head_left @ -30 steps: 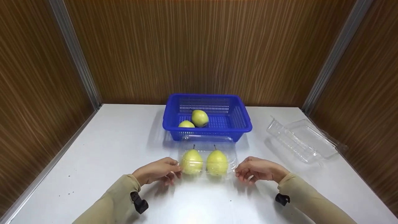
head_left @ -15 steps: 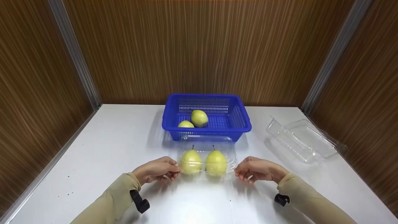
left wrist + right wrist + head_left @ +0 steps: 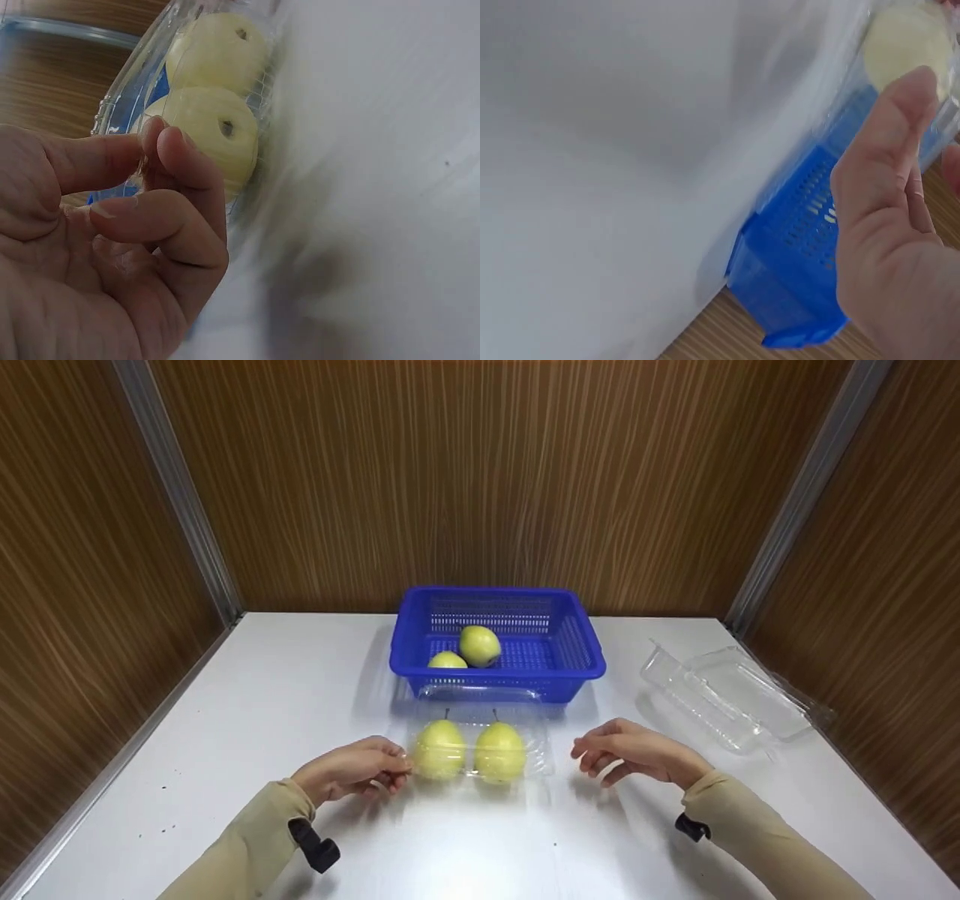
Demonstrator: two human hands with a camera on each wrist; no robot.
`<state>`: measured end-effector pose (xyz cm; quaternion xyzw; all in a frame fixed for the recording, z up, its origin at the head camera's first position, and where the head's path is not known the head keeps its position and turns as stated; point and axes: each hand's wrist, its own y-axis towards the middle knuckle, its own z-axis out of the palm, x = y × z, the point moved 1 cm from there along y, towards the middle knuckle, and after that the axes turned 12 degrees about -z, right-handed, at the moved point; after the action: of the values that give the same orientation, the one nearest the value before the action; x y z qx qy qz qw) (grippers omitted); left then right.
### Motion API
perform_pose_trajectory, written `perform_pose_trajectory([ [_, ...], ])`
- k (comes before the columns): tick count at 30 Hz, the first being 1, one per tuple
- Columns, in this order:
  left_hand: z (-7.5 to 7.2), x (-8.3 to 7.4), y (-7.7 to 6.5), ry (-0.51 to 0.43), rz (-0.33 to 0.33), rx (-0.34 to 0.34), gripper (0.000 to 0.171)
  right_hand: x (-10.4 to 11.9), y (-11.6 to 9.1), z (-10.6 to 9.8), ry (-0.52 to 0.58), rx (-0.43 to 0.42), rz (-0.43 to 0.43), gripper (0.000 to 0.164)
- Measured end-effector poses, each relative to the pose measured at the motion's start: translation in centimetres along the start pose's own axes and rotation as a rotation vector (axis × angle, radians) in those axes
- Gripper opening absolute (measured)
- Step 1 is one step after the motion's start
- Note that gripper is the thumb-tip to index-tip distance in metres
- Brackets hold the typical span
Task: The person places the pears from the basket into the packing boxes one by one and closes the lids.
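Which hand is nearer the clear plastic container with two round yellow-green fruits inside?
Left. The left hand pinches the left edge of the clear plastic container; the right hand is off its right side, with a gap between.

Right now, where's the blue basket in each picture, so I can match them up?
Head: the blue basket is in the middle, just behind the clear box.
Left wrist: mostly hidden; blue bits show left of centre, beyond the clear box.
Right wrist: from the centre towards the bottom, partly behind the right hand.
Shared landmark: the yellow-green pears in the clear box.
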<state>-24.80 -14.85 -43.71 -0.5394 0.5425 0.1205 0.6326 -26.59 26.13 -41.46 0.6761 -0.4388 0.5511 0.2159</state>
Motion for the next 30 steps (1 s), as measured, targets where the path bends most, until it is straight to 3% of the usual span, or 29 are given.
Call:
perform_pose_trajectory([
  [13, -3.7, 1.0, -1.3, -0.013, -0.02, -0.051, 0.029, 2.6, -1.6, -4.4, -0.024, -0.108, -0.078, 0.033],
  [24, -6.4, 2.0, -2.7, 0.055, -0.023, -0.142, 0.02, 4.6, -4.2, -9.2, -0.117, -0.318, -0.112, 0.034],
  [30, -8.2, 2.6, -3.4, 0.056, -0.062, -0.171, 0.021, 4.9, -6.1, -12.3, -0.154, -0.445, -0.134, 0.019],
])
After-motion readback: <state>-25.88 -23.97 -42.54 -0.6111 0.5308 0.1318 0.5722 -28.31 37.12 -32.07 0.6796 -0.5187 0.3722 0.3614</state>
